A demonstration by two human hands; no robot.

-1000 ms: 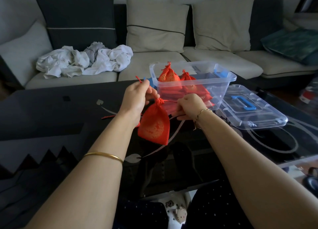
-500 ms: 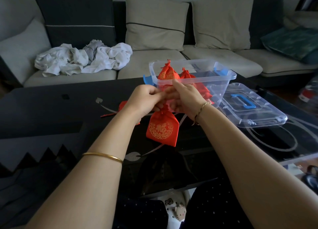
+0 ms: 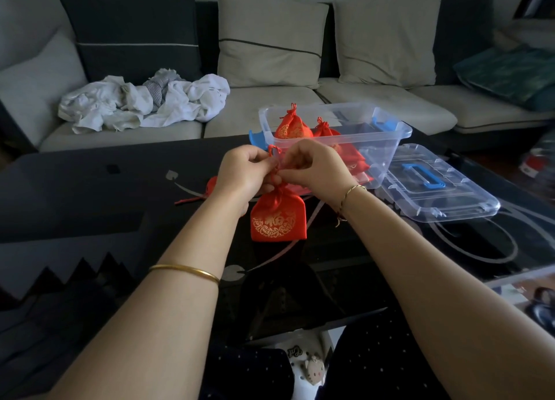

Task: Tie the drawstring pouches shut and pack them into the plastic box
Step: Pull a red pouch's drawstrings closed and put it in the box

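Observation:
A red drawstring pouch (image 3: 277, 219) with gold print hangs over the black table, its neck gathered. My left hand (image 3: 244, 174) and my right hand (image 3: 315, 168) meet above it, each pinching the red drawstring (image 3: 274, 153) at the neck. Just behind my hands stands the clear plastic box (image 3: 387, 147), holding several tied red pouches (image 3: 289, 128). Another red pouch (image 3: 211, 185) lies on the table, mostly hidden behind my left hand.
The box's clear lid (image 3: 435, 186) with a blue handle lies on the table to the right. A grey sofa (image 3: 255, 111) with cushions and a heap of white cloth (image 3: 141, 102) runs behind the glossy black table (image 3: 90, 189).
My hands, apart and pulling the strings sideways a second ago, have come together above the pouch's neck. The pouch has swung to hang straight, its gold print facing me.

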